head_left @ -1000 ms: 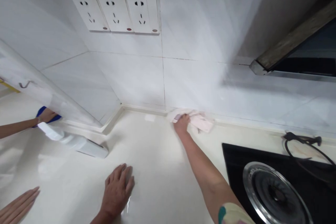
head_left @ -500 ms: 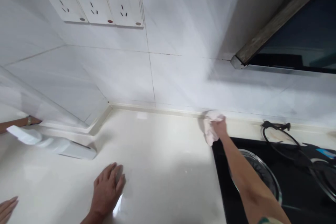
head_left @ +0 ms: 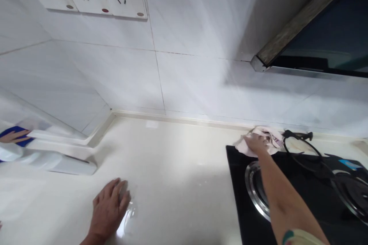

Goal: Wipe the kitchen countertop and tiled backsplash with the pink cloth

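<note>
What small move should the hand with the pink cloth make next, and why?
Perhaps lift the black cable aside before wiping rightward: the right hand holds the pink cloth at the back edge of the black stove, and the cable lies close by on its right, where it might snag.

the right sleeve [head_left: 303, 236] is pale cream, with a teal patch [head_left: 288, 236] at its edge.
</note>
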Action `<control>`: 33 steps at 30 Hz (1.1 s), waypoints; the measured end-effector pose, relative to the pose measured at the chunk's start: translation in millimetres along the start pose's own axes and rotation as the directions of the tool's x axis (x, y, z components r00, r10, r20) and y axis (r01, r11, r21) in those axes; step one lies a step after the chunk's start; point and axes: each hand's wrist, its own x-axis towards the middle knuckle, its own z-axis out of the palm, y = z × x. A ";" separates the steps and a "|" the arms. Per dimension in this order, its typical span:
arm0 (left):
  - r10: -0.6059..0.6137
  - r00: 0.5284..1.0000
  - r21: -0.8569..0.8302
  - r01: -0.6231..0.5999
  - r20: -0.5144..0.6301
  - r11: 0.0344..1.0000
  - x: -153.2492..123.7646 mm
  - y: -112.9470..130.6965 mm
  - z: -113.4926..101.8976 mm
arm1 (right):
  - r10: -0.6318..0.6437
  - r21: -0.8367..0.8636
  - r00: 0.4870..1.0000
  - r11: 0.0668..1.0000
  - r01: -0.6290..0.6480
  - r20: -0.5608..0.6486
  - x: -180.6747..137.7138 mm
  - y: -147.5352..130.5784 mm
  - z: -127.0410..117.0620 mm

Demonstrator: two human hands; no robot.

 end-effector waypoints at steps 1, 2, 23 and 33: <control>-0.002 1.000 0.002 0.002 0.004 1.000 0.1 0.3 -0.2 | 0.010 -0.025 0.999 1.000 -0.010 0.035 -6.5 -16.5 11.5; -0.005 1.000 0.006 0.005 0.008 1.000 0.3 0.7 -0.3 | 0.010 -0.035 0.998 0.999 -0.008 0.064 -14.9 -34.6 22.6; 0.009 1.000 -0.004 -0.009 -0.019 1.000 -2.4 11.1 -8.3 | -0.479 0.016 0.855 0.874 0.486 0.200 -100.5 -163.5 50.9; 0.034 0.999 -0.029 -0.035 -0.039 0.999 -13.2 19.6 -8.3 | -0.171 -0.053 0.983 0.984 0.168 -0.062 -72.5 -141.1 113.6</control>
